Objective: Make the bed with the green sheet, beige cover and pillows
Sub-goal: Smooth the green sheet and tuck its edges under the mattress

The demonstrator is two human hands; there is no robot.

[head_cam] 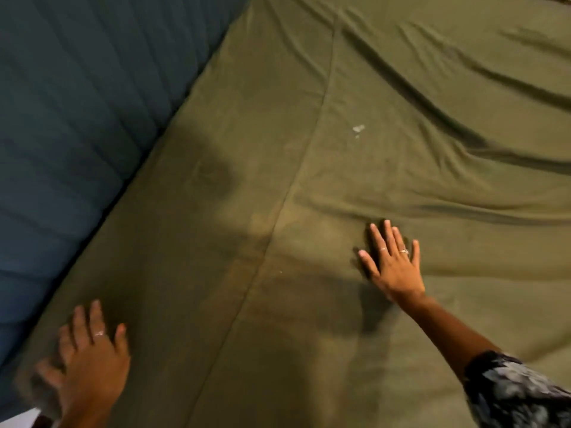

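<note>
Head view: green sheet (355, 165) spread over the bed, wrinkled at right. Left hand (89, 350) and right hand (394, 264) press flat, fingers spread. Risk: uneven smoothing pushes folds sideways, loosening the edge at the blue headboard (77, 118).

**Bed with green sheet spread over it**

The bed (216, 211) is covered by the green sheet (386, 149), which lies directly on it. A seam runs lengthwise through the sheet; left of the seam the cloth is smooth, right of it folds and wrinkles fan outward. A small pale fleck (358, 128) sits just right of the seam. Both hands lie flat on the sheet.
</note>
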